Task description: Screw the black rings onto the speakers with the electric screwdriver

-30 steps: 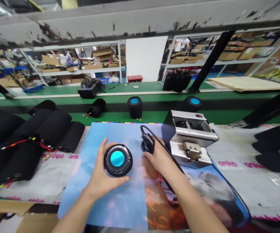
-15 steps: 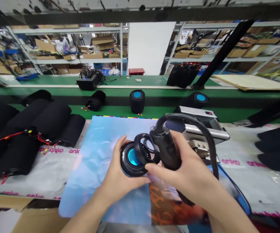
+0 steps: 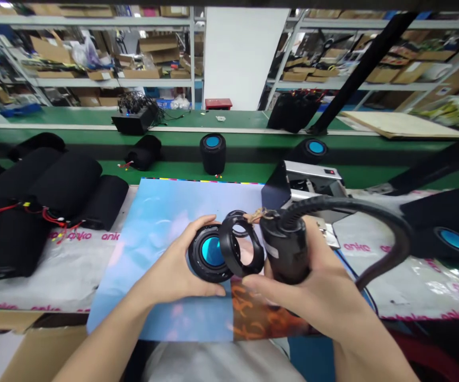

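Where the glossy blue printed sheet (image 3: pixel 166 223) covers the near bench, a round black speaker unit with a bright cyan centre (image 3: pixel 210 258) is held just above it, its face turned toward the camera. The left hand (image 3: pixel 174 276) cups it from the left, fingers curled over the top and thumb under the rim. Just right of it, overlapping its edge, sits a black plastic ring (image 3: pixel 240 253) at the front of a black cylindrical handheld tool (image 3: pixel 287 249). The right hand (image 3: pixel 312 289) is wrapped tightly around that tool's body, and a thick black cable (image 3: pixel 372 217) arcs from its top to the right. Behind the tool stands a grey metal box (image 3: pixel 312 180). White plastic film (image 3: pixel 412 286) under the sheet carries the repeated pink word "anko". Black fabric cylinders with red wires (image 3: pixel 50 201) lie to the left. On the green conveyor belt (image 3: pixel 174 170) beyond stands an upright black cylinder with a cyan top (image 3: pixel 212 153).
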The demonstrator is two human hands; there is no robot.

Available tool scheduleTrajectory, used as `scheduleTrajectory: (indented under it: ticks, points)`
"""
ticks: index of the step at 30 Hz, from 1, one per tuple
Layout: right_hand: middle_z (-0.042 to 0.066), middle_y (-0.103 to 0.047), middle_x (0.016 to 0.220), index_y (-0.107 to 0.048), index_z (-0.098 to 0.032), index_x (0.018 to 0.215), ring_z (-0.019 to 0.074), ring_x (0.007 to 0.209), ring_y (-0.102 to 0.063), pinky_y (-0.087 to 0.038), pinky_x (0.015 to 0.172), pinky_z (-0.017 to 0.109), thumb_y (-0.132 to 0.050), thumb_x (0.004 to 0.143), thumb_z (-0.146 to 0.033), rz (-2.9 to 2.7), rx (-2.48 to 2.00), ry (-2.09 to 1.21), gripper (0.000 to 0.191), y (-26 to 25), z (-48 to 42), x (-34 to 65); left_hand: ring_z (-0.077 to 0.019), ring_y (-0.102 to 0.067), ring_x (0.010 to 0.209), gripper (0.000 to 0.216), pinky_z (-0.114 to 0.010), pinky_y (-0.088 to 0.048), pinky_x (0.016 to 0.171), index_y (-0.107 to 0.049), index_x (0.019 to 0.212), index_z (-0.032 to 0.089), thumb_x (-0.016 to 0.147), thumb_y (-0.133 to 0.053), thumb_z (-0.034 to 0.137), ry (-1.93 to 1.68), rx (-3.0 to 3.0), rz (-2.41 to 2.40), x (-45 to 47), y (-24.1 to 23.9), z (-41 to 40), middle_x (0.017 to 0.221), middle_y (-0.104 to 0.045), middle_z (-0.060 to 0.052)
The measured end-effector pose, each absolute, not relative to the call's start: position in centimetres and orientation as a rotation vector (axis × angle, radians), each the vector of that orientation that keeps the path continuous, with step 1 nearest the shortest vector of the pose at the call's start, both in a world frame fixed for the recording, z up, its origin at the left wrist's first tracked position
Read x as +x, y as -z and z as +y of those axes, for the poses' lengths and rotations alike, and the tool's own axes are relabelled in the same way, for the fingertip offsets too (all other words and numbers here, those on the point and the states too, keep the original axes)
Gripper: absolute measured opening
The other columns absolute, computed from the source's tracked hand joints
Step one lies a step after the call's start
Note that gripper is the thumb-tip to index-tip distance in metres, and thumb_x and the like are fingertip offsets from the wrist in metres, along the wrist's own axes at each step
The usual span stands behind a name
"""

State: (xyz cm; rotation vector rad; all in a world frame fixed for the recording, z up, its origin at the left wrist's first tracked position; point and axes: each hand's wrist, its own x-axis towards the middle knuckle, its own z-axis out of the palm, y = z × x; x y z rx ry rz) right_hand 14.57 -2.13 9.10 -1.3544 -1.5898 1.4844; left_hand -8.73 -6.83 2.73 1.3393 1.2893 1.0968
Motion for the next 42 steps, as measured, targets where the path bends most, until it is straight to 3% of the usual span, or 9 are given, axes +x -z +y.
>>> scheduleTrajectory:
  ticks: [4, 8, 12, 15, 20, 26, 30, 35, 42]
  points:
    - [-0.004, -0.066, 0.079, -0.059, -0.03, 0.13, 0.0155, 0.062, -0.064, -0.059, 0.061, 0.03, -0.091, 0.068, -0.035, -1.589, -1.372, -1.474, 0.069, -8.5, -2.2, 15.0, -0.0442, -0.062, 0.145, 0.116, -0.058, -0.051, 0.122, -0.051, 0.152, 0.029, 0.053, -0.11, 0.041, -1.136, 1.359, 1.251, -8.5, -2.3, -6.3, 0.155, -0.064, -0.014]
    - [0.0, -0.074, 0.096, -0.06, -0.03, 0.133, 0.0198, 0.076, -0.073, -0.068, 0.076, 0.034, -0.093, 0.068, -0.038, -1.712, -1.324, -1.376, 0.074, -7.4, -1.6, 15.6, -0.0436, -0.059, 0.149, 0.12, -0.057, -0.051, 0.124, -0.043, 0.158, 0.03, 0.058, -0.108, 0.04, -1.093, 1.382, 1.26, -8.5, -2.5, -6.4, 0.161, -0.059, -0.016]
    - [0.004, -0.07, 0.139, -0.058, -0.033, 0.137, 0.0298, 0.118, -0.075, -0.069, 0.073, 0.032, -0.094, 0.068, -0.039, -1.742, -1.248, -1.373, 0.077, -6.8, -1.2, 15.9, -0.0441, -0.051, 0.156, 0.121, -0.058, -0.049, 0.126, -0.036, 0.164, 0.034, 0.064, -0.105, 0.034, -0.997, 1.442, 1.256, -8.8, -2.8, -6.6, 0.172, -0.047, -0.015]
    - [0.001, -0.066, 0.146, -0.059, -0.035, 0.132, 0.0321, 0.138, -0.065, -0.068, 0.073, 0.03, -0.093, 0.07, -0.036, -1.662, -1.225, -1.437, 0.071, -7.0, -1.5, 16.0, -0.0458, -0.043, 0.161, 0.124, -0.059, -0.049, 0.126, -0.037, 0.164, 0.035, 0.062, -0.106, 0.036, -0.983, 1.446, 1.237, -9.0, -2.8, -6.4, 0.176, -0.042, -0.014]
    - [0.003, -0.067, 0.143, -0.059, -0.033, 0.131, 0.0334, 0.138, -0.064, -0.071, 0.09, 0.039, -0.096, 0.068, -0.036, -1.678, -1.235, -1.333, 0.074, -6.6, -1.5, 16.6, -0.0449, -0.057, 0.15, 0.12, -0.059, -0.05, 0.125, -0.048, 0.158, 0.033, 0.054, -0.11, 0.032, -1.054, 1.457, 1.186, -8.7, -2.9, -6.0, 0.163, -0.058, -0.013]
    - [0.004, -0.074, 0.122, -0.062, -0.032, 0.141, 0.024, 0.087, -0.077, -0.069, 0.072, 0.035, -0.09, 0.077, -0.051, -2.016, -1.26, -1.075, 0.073, -6.4, -1.7, 15.6, -0.039, -0.072, 0.131, 0.097, -0.054, -0.061, 0.111, -0.056, 0.142, 0.029, 0.059, -0.106, 0.031, -1.234, 1.517, 1.181, -6.8, -1.8, -6.0, 0.144, -0.07, -0.011]
    - [0.002, -0.069, 0.137, -0.065, -0.037, 0.14, 0.0282, 0.105, -0.077, -0.069, 0.084, 0.04, -0.09, 0.077, -0.048, -2.023, -1.423, -0.95, 0.069, -7.6, -2.7, 14.4, -0.0425, -0.067, 0.136, 0.101, -0.06, -0.053, 0.12, -0.057, 0.142, 0.026, 0.055, -0.106, 0.043, -1.387, 1.559, 1.163, -5.9, 0.1, -5.6, 0.147, -0.067, -0.014]
    - [0.004, -0.072, 0.126, -0.061, -0.033, 0.145, 0.0337, 0.118, -0.073, -0.068, 0.096, 0.044, -0.102, 0.058, -0.04, -1.874, -1.372, -1.304, 0.097, -7.0, -1.5, 15.5, -0.041, -0.066, 0.14, 0.107, -0.059, -0.053, 0.12, -0.053, 0.149, 0.029, 0.059, -0.106, 0.046, -1.503, 1.75, 1.129, -6.0, 1.1, -5.0, 0.151, -0.065, -0.014]
    - [0.009, -0.068, 0.139, -0.055, -0.027, 0.131, 0.0363, 0.138, -0.063, -0.067, 0.096, 0.045, -0.099, 0.065, -0.039, -1.626, -1.266, -1.31, 0.08, -6.1, -1.2, 15.1, -0.0432, -0.061, 0.147, 0.105, -0.058, -0.049, 0.126, -0.05, 0.157, 0.03, 0.067, -0.1, 0.048, -1.38, 1.833, 1.154, -6.7, 0.1, -5.0, 0.161, -0.06, -0.014]
